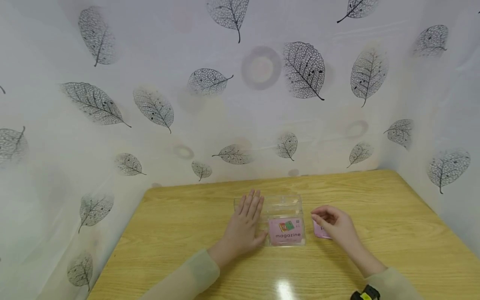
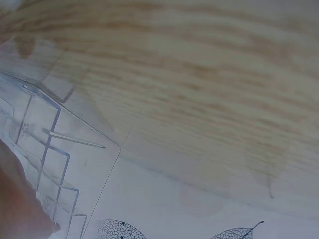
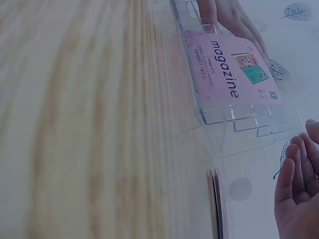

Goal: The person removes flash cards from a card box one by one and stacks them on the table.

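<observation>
A clear tiered acrylic holder (image 1: 283,211) stands on the table, with a pink card (image 1: 286,231) reading "magazine" in its front tier. Over the holder's left part rests my left hand (image 1: 243,227), its fingers straight and pointing away; the left wrist view catches the stepped clear dividers (image 2: 62,154) beside it. To the right of the holder, my right hand (image 1: 335,225) is held above a small stack of pink cards (image 1: 320,231) and partly covers it. Seen from the right wrist, the right fingers (image 3: 294,184) bend gently with nothing between them, apart from the card stack's edges (image 3: 217,204).
The wood-grain table (image 1: 180,233) runs back to a pale curtain (image 1: 187,50) printed with dark leaves, which also hangs at both sides. A dark device with a yellow mark (image 1: 366,293) sits at the right sleeve. Light glares off the table's front.
</observation>
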### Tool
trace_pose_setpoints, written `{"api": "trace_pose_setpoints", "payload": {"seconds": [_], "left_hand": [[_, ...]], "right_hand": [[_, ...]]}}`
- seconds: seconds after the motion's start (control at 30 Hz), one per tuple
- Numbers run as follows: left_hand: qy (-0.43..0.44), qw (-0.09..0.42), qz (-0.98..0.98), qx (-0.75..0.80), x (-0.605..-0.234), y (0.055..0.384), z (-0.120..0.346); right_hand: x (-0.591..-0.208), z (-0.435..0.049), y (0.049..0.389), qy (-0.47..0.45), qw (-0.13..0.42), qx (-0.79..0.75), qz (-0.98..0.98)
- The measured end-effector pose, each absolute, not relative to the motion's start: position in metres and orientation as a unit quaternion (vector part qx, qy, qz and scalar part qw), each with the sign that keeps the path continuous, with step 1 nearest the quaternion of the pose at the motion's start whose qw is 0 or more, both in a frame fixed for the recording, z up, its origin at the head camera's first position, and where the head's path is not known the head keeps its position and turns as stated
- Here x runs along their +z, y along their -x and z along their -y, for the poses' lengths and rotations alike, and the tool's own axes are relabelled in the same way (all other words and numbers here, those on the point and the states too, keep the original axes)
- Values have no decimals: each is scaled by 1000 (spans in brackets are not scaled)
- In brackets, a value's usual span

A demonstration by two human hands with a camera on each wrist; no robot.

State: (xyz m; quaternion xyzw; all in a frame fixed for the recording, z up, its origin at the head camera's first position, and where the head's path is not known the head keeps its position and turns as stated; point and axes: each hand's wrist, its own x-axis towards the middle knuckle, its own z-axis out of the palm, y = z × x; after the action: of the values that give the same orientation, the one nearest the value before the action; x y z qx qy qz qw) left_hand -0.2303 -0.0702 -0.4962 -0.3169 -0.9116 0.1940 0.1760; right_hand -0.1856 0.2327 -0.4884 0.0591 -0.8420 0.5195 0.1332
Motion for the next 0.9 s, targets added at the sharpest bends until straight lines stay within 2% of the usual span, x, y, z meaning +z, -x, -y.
{"api": "trace_pose_setpoints", "payload": {"seconds": [0.47,0.63,0.9], "left_hand": [[319,180,909,199,-498,231,70],[320,187,906,202,-499,231,70],[315,170,913,197,-496,230,69]], "right_hand": [[-492,-225,185,-77,142,514,843],[-493,-224,185,-70,126,513,847],[-491,-221,188,-47,75,542,836]]}}
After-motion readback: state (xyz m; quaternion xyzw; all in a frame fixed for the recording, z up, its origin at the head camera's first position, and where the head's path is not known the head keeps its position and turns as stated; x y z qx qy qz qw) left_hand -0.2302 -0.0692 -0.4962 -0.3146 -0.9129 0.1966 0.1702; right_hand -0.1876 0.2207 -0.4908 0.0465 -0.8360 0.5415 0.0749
